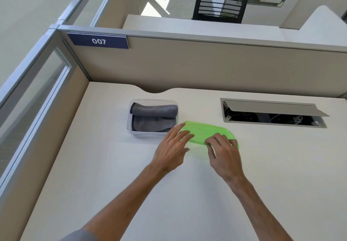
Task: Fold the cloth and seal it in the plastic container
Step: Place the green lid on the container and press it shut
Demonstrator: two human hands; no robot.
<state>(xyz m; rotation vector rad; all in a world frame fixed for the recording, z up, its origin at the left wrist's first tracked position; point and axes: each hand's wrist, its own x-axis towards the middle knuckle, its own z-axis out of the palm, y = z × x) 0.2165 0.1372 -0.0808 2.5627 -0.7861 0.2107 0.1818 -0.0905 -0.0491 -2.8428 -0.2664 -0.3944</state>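
Resting spread left grip (173, 143) and right grip (223, 149) on green lid (203, 130), folded cloth (153, 116) in container (129, 126) beside.

Cloth (154, 116) in container (129, 126) on desk (112, 165) — lid (204, 131) just right, cable hatch (272, 112) farther right

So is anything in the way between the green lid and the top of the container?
Nothing visible. The green lid sits right beside the container, whose top is open, with the folded cloth inside.
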